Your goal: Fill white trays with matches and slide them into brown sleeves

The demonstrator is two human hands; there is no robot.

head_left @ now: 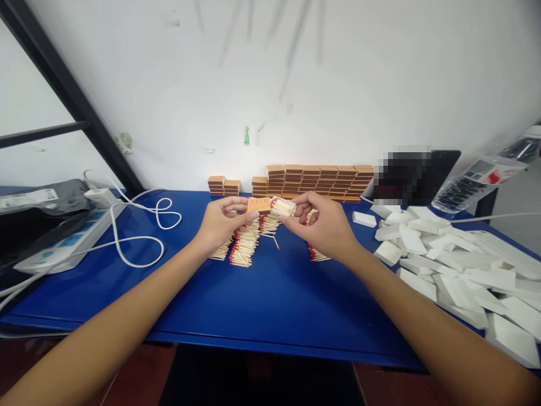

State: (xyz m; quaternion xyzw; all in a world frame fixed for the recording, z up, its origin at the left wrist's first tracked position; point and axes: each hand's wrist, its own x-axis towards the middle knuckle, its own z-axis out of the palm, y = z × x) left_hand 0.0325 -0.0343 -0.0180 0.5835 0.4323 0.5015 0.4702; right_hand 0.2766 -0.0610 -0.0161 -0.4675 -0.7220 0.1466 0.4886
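Observation:
My left hand (pixel 223 221) is closed around an orange matchbox sleeve (pixel 259 204), held a little above the blue table (pixel 270 293). My right hand (pixel 323 223) pinches a white inner tray filled with matches (pixel 283 206); its end meets the sleeve's open end. Below both hands lie piles of red-tipped matches (pixel 245 245), with one more pile of matches (pixel 316 254) under my right wrist.
Stacked orange matchboxes (pixel 315 181) line the wall at the back. Several white empty trays (pixel 456 270) cover the table's right side. A white power strip (pixel 71 239) and looping cables (pixel 143 225) lie on the left, near a grey bag (pixel 46 197).

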